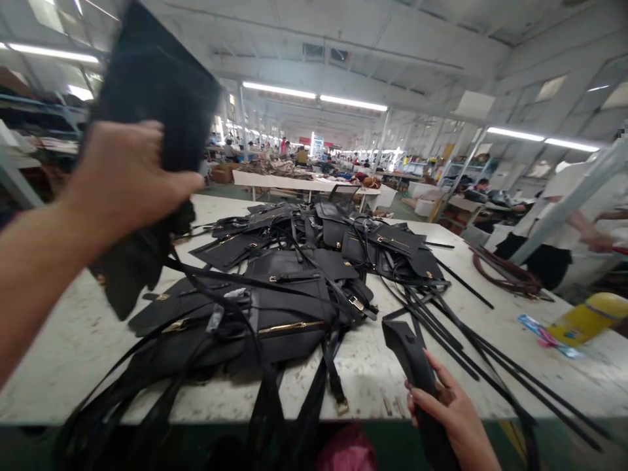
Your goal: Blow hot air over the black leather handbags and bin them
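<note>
Raised at the left, my left hand (pixel 125 176) is closed round a black leather bag piece (pixel 159 78), blurred by motion. Its flat panel stands up above the hand, and dark folds and straps hang below. At the front right, my right hand (pixel 451 412) grips a long, curved black leather strip (pixel 412 353), with thumb and fingers wrapped round it. Between the hands lies a heap of black leather bags (pixel 289 320) with gold zips, buckles and clear plastic wrapping. Long black straps (pixel 267 392) trail from the heap over the table's front edge.
The white table (pixel 363 386) is stained. On its right lie a coil of brown straps (pixel 507 275), a small blue-and-pink packet (pixel 549 337) and a yellow bottle (pixel 586 320). A person in white (pixel 564 209) stands beyond the right edge. Further tables stand behind.
</note>
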{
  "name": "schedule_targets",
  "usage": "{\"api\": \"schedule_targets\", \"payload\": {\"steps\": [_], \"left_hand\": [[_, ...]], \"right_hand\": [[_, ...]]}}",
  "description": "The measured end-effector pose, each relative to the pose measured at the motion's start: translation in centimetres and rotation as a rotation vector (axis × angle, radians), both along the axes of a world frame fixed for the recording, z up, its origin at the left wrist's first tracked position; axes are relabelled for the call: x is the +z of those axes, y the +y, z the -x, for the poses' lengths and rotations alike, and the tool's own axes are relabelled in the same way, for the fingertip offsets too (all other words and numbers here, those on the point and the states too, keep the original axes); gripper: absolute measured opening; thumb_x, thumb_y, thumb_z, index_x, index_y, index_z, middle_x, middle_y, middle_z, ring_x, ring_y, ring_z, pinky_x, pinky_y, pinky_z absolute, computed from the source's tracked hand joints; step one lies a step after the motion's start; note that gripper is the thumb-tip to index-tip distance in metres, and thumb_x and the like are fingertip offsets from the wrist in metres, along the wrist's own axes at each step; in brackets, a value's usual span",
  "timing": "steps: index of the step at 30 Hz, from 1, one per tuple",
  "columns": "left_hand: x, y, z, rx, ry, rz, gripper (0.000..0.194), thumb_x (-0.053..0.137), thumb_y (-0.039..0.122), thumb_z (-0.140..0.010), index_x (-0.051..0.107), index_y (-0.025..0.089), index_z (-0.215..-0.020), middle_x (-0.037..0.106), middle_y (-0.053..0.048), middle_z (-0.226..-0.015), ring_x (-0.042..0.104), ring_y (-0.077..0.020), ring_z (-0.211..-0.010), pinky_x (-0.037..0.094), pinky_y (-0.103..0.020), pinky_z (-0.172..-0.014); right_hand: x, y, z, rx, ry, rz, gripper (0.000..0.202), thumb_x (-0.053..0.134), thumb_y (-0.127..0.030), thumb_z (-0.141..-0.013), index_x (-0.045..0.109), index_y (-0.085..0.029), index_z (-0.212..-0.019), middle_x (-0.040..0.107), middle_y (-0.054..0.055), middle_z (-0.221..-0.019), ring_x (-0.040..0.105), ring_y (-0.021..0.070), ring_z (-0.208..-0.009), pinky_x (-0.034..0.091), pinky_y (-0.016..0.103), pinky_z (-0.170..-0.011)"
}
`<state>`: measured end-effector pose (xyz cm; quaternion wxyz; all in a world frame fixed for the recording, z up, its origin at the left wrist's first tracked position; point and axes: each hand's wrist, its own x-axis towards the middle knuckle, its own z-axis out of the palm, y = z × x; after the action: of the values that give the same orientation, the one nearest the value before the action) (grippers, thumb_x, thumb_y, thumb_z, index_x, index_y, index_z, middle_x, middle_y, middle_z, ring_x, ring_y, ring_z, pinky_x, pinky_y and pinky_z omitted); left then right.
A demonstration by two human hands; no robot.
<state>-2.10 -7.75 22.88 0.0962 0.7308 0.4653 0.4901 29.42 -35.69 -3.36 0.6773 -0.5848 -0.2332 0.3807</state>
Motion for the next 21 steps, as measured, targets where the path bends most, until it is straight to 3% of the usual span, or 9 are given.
{"api": "schedule_targets", "payload": {"steps": [2,3,4,7,9,10,12,14,21], "left_hand": [[-4.4,-0.1,-3.3,-0.233,0.358,-0.129,0.019,0.05,0.021,-0.071,0.061,0.007,-0.076,0.055,0.0,-0.116,0.041,-0.0275,-0.117,0.027,-0.041,-0.098],[-7.7,-0.6,-4.7,-0.377,0.557,-0.239,0.017,0.046,0.016,-0.069,0.06,0.008,-0.071,0.053,-0.005,-0.121,0.045,-0.0261,-0.114,0.03,-0.042,-0.097],[-11.4,-1.2,-5.9,-0.452,0.636,-0.231,0.014,0.046,0.012,-0.066,0.06,0.011,-0.069,0.054,-0.006,-0.121,0.048,-0.0237,-0.112,0.03,-0.042,-0.099],[-22.7,-3.8,-7.2,-0.559,0.863,-0.112,0.027,0.049,0.005,-0.061,0.06,0.015,-0.083,0.057,-0.01,-0.117,0.045,-0.0284,-0.116,0.022,-0.055,-0.1],[-27.9,-5.4,-6.8,-0.561,0.879,-0.069,0.034,0.054,0.011,-0.062,0.057,0.016,-0.096,0.041,-0.012,-0.133,0.03,-0.0303,-0.126,0.012,-0.057,-0.103],[-29.5,-5.9,-6.3,-0.565,0.866,-0.058,0.037,0.057,0.016,-0.064,0.055,0.017,-0.101,0.033,-0.012,-0.138,0.023,-0.0302,-0.129,0.007,-0.056,-0.104],[-30.9,-6.4,-5.6,-0.59,0.83,-0.045,0.043,0.058,0.025,-0.068,0.05,0.019,-0.11,0.023,-0.01,-0.143,0.015,-0.0288,-0.132,0.001,-0.053,-0.105],[-30.8,-6.4,-5.2,-0.627,0.809,-0.032,0.045,0.057,0.029,-0.07,0.048,0.021,-0.114,0.021,-0.009,-0.144,0.013,-0.0276,-0.133,-0.001,-0.052,-0.106],[-30.5,-6.5,-5.2,-0.607,0.765,-0.007,0.057,0.046,0.008,-0.063,0.043,0.018,-0.119,0.024,-0.007,-0.143,0.011,-0.0221,-0.133,0.0,-0.047,-0.108]], "right_hand": [[-0.4,-0.6,0.4,-0.006,-0.013,0.029,0.094,0.077,-0.038,-0.058,0.025,-0.019,-0.134,0.062,0.004,-0.069,0.054,0.0187,-0.051,0.046,0.028,-0.043],[-0.4,-0.8,0.6,-0.003,-0.025,0.04,0.094,0.077,-0.039,-0.058,0.025,-0.019,-0.134,0.061,0.003,-0.068,0.054,0.0185,-0.05,0.046,0.028,-0.043],[-0.3,-0.9,0.9,0.0,-0.037,0.046,0.094,0.077,-0.04,-0.058,0.026,-0.018,-0.133,0.061,0.003,-0.067,0.053,0.0184,-0.05,0.046,0.028,-0.043],[0.1,-1.0,1.7,0.011,-0.066,0.058,0.092,0.077,-0.04,-0.056,0.029,-0.018,-0.132,0.062,0.003,-0.07,0.053,0.0179,-0.05,0.045,0.027,-0.042],[0.3,-0.7,2.1,0.068,-0.08,0.074,0.089,0.076,-0.038,-0.057,0.031,-0.019,-0.132,0.062,0.004,-0.074,0.053,0.0169,-0.051,0.044,0.026,-0.042],[0.4,-0.4,2.2,0.108,-0.086,0.086,0.088,0.076,-0.037,-0.057,0.032,-0.019,-0.132,0.062,0.003,-0.074,0.053,0.0163,-0.051,0.044,0.025,-0.042],[0.5,0.3,2.4,0.192,-0.102,0.114,0.086,0.074,-0.034,-0.058,0.033,-0.019,-0.132,0.061,0.001,-0.071,0.052,0.0152,-0.049,0.043,0.024,-0.042],[0.6,1.2,2.6,0.268,-0.112,0.138,0.084,0.073,-0.03,-0.059,0.033,-0.018,-0.132,0.059,0.0,-0.069,0.052,0.0147,-0.049,0.043,0.024,-0.041],[0.6,3.7,3.5,0.594,-0.093,0.216,0.074,0.066,-0.018,-0.061,0.037,-0.018,-0.129,0.059,-0.002,-0.07,0.053,0.0125,-0.048,0.041,0.02,-0.04]]}}
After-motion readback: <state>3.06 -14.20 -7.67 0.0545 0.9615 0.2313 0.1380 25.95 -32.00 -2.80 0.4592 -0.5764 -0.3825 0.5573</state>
